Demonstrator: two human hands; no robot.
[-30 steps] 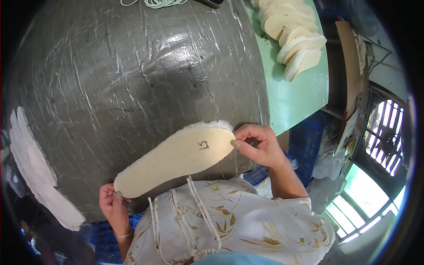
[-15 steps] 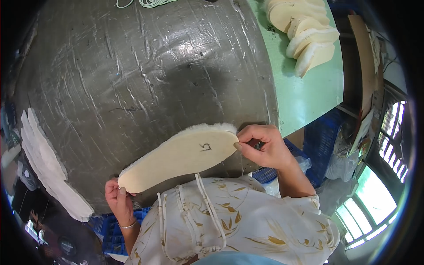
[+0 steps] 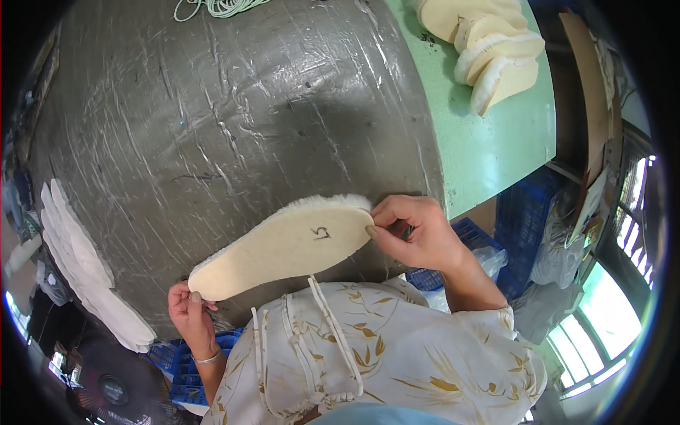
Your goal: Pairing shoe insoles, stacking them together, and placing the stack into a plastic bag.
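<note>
A cream shoe insole [image 3: 283,251] with a fluffy white edge is stretched between my two hands, its flat side facing up and a dark handwritten mark near the wide end. My left hand [image 3: 193,315], with a bracelet at the wrist, pinches the narrow end between thumb and fingers. The wide end is gripped by my right hand [image 3: 418,230], thumb on top. Beneath the insole's far edge is the dark, wrinkled, plastic-covered table [image 3: 276,142]; whether the insole touches it I cannot tell.
Several similar insoles [image 3: 496,53] lie piled on a pale green board [image 3: 489,152] at the far right. White fluffy pieces [image 3: 81,262] rest along the table's left edge. Light green cord [image 3: 230,6] is coiled at the far edge. Blue crates [image 3: 524,227] and a fan [image 3: 117,386] stand below.
The insole's wide end has shifted slightly left together with my right hand. Both hands keep their pinch. The whole view has turned and moved a little.
</note>
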